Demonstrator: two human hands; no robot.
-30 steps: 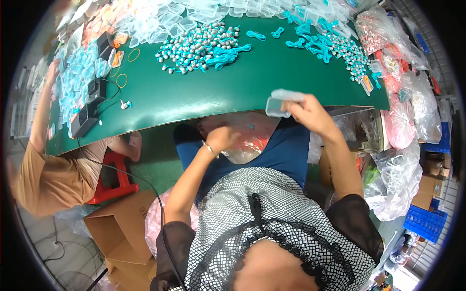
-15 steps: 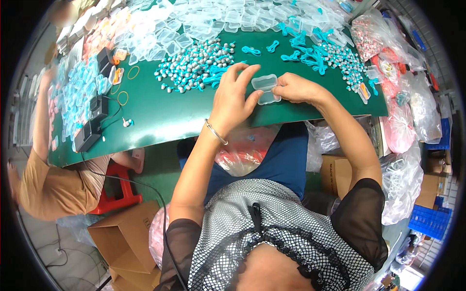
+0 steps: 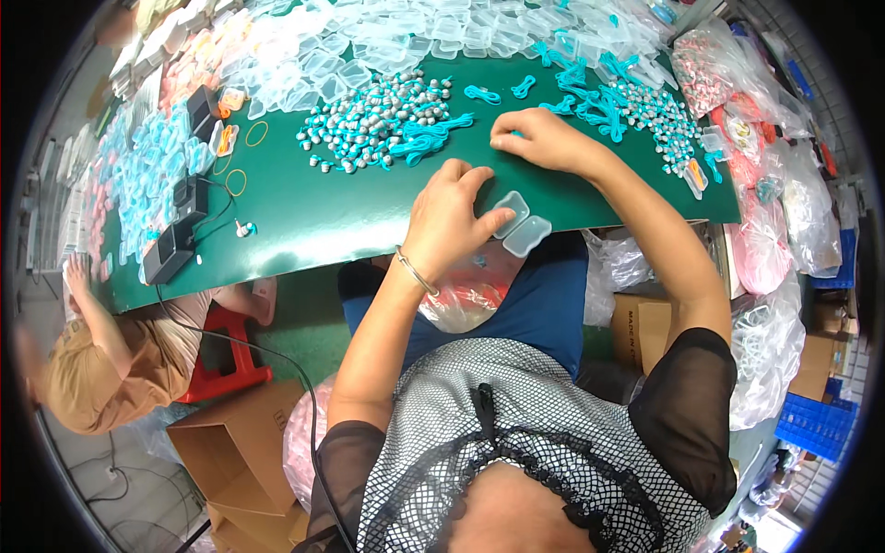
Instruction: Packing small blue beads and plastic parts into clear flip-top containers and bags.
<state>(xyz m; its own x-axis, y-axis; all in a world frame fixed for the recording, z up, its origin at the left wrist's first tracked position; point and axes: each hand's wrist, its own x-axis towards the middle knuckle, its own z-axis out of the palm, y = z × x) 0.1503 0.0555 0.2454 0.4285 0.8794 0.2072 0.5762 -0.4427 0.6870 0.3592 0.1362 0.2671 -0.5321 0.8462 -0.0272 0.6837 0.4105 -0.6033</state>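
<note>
A small clear plastic case [image 3: 527, 236] lies opened out at the table's front edge, its two halves side by side. My left hand [image 3: 450, 210], a bracelet at its wrist, pinches the case's left half with the thumb on top; its other fingers are curled. Farther up and to the right, my right hand [image 3: 544, 138] hovers over the table, fingers bent and closed. A bit of teal shows at its fingertips, too small to name. Left of it sits a bundle of teal cords [image 3: 429, 138] beside a pile of grey and teal earbud-like pieces [image 3: 369, 120].
Clear cases [image 3: 442, 32] cover the back of the green table [image 3: 304, 221]. More teal cords [image 3: 599, 115] lie at the right, near plastic bags [image 3: 705, 69]. Black boxes [image 3: 169, 256] with a cable stand at the left. Another person [image 3: 120, 369] sits beyond them.
The case has come down toward the table edge and turned, with my left hand following. My right hand has let go of it and moved up, away from it.
</note>
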